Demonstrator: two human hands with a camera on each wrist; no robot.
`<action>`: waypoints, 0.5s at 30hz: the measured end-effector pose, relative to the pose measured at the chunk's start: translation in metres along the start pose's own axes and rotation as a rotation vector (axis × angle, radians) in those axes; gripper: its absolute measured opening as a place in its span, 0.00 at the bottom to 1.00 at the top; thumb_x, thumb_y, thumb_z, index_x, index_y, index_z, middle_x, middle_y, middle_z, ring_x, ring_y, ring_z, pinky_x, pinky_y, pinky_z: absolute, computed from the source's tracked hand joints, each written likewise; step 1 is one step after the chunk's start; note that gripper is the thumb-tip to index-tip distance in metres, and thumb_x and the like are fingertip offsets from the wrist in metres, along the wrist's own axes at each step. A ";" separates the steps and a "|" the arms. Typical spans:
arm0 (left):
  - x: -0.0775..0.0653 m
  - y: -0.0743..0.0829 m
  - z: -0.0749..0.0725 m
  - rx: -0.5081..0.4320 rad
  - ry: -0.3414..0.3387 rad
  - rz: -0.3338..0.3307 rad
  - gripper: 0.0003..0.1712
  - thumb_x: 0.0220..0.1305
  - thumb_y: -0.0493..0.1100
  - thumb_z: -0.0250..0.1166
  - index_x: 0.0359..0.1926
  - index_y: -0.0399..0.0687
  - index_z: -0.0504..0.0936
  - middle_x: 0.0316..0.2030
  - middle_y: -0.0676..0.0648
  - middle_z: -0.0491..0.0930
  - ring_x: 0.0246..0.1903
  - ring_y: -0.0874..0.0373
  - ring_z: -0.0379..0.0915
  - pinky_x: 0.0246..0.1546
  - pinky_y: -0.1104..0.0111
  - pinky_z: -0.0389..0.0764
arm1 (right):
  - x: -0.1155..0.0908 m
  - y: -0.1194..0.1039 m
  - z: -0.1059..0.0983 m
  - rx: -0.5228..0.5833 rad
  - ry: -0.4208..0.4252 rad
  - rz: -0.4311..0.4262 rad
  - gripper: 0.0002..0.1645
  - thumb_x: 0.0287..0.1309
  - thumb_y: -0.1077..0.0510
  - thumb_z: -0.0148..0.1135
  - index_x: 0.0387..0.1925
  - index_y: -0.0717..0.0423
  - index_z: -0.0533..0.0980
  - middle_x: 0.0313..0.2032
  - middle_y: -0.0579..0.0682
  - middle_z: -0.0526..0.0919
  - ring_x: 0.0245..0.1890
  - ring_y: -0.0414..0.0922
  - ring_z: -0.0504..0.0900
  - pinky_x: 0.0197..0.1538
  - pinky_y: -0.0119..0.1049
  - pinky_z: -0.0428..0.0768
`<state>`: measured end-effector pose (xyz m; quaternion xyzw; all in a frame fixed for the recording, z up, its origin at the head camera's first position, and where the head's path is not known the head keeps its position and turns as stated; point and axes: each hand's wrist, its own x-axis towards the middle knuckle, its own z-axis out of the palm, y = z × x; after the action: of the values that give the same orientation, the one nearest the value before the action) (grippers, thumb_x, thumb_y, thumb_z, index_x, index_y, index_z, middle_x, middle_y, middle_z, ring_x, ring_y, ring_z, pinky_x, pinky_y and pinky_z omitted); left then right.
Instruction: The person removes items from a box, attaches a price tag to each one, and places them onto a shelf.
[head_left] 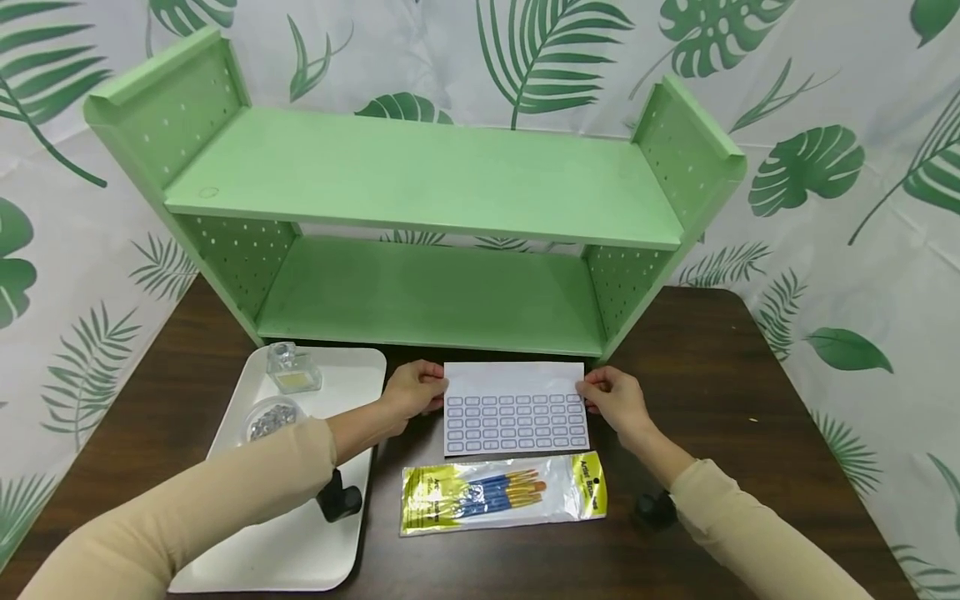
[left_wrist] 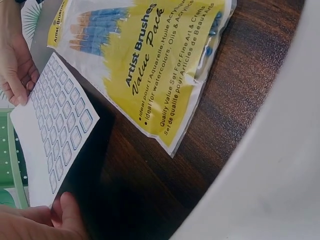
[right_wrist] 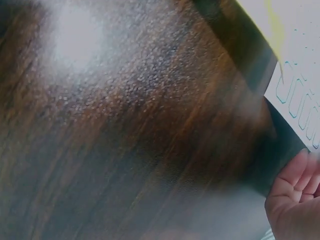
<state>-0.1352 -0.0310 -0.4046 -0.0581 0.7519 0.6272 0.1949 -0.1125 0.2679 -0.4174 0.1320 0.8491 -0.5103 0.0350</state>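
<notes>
Here, left hand and right hand pinching one sheet, one brush packet, one tray

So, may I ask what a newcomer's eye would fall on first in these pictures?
Probably the large green shelf standing across the back of the dark table. Next, in front of it, comes the white sheet with rows of small printed boxes, held at its side edges by the left hand and right hand. Then there is the yellow-and-clear brush packet, lying just nearer the wearer.
</notes>
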 end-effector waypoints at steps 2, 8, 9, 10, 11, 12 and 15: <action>-0.001 0.001 -0.001 -0.010 -0.002 0.002 0.13 0.65 0.31 0.56 0.49 0.29 0.72 0.34 0.42 0.75 0.30 0.59 0.75 0.35 0.70 0.81 | -0.001 0.000 -0.001 0.020 0.002 -0.008 0.10 0.60 0.63 0.59 0.39 0.68 0.72 0.27 0.49 0.75 0.30 0.42 0.76 0.35 0.33 0.81; -0.003 0.002 -0.005 -0.064 -0.007 0.005 0.13 0.65 0.31 0.54 0.49 0.29 0.71 0.33 0.44 0.74 0.29 0.61 0.73 0.32 0.74 0.79 | -0.004 -0.003 -0.003 0.075 -0.009 -0.023 0.09 0.61 0.64 0.58 0.38 0.68 0.71 0.27 0.45 0.75 0.31 0.39 0.76 0.39 0.32 0.81; -0.003 0.002 -0.005 -0.073 -0.005 0.006 0.13 0.65 0.31 0.54 0.50 0.29 0.71 0.33 0.44 0.74 0.28 0.61 0.73 0.32 0.75 0.79 | -0.004 -0.004 -0.003 0.085 -0.011 -0.023 0.09 0.61 0.64 0.58 0.39 0.68 0.70 0.27 0.45 0.75 0.31 0.39 0.76 0.39 0.32 0.81; -0.004 0.002 -0.005 -0.080 -0.001 0.003 0.13 0.65 0.31 0.54 0.50 0.29 0.71 0.33 0.45 0.74 0.28 0.62 0.73 0.32 0.75 0.79 | -0.005 -0.005 -0.003 0.095 -0.013 -0.022 0.09 0.61 0.64 0.58 0.39 0.68 0.70 0.27 0.45 0.75 0.31 0.39 0.76 0.39 0.33 0.81; -0.004 0.002 -0.006 -0.085 0.001 0.004 0.13 0.66 0.31 0.54 0.50 0.29 0.71 0.33 0.45 0.73 0.28 0.62 0.72 0.32 0.75 0.79 | -0.005 -0.005 -0.003 0.108 -0.015 -0.021 0.09 0.61 0.64 0.58 0.39 0.68 0.70 0.27 0.45 0.75 0.30 0.39 0.75 0.38 0.33 0.81; -0.004 0.002 -0.006 -0.088 0.003 0.005 0.13 0.66 0.32 0.54 0.50 0.29 0.71 0.33 0.45 0.73 0.28 0.62 0.72 0.32 0.75 0.79 | -0.005 -0.006 -0.003 0.121 -0.017 -0.021 0.10 0.61 0.63 0.58 0.39 0.68 0.69 0.27 0.45 0.74 0.30 0.39 0.75 0.38 0.33 0.81; -0.005 0.002 -0.007 -0.093 0.013 0.012 0.13 0.66 0.32 0.54 0.50 0.30 0.71 0.34 0.45 0.74 0.28 0.63 0.72 0.33 0.75 0.79 | -0.006 -0.007 -0.003 0.171 -0.025 -0.015 0.10 0.61 0.62 0.59 0.39 0.66 0.70 0.26 0.44 0.74 0.28 0.38 0.75 0.35 0.32 0.80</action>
<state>-0.1332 -0.0378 -0.3998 -0.0669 0.7234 0.6623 0.1833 -0.1082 0.2662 -0.4086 0.1216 0.8029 -0.5828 0.0305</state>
